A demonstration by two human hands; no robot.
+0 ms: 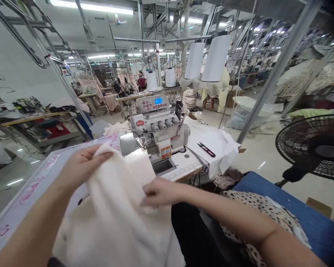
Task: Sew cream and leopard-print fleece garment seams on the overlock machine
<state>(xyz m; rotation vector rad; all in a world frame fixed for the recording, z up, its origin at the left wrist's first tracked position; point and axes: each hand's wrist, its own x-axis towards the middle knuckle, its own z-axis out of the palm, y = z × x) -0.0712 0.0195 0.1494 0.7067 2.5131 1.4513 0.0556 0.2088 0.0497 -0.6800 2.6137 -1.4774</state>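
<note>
Over the near edge of the bench, before the sewing machine, I am holding up cream fabric, left hand pinching its top, blurred right hand seemingly grasping its side, presumably keeping it spread.

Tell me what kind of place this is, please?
It looks like a clothes-sewing factory or workshop. There's a sewing machine in front, big white thread cones behind it, and soft cream cloth in the person's left hand.

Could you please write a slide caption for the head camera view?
Left hand and right hand on cream fabric in front of a sewing machine, dark snips lying to its right.
</note>
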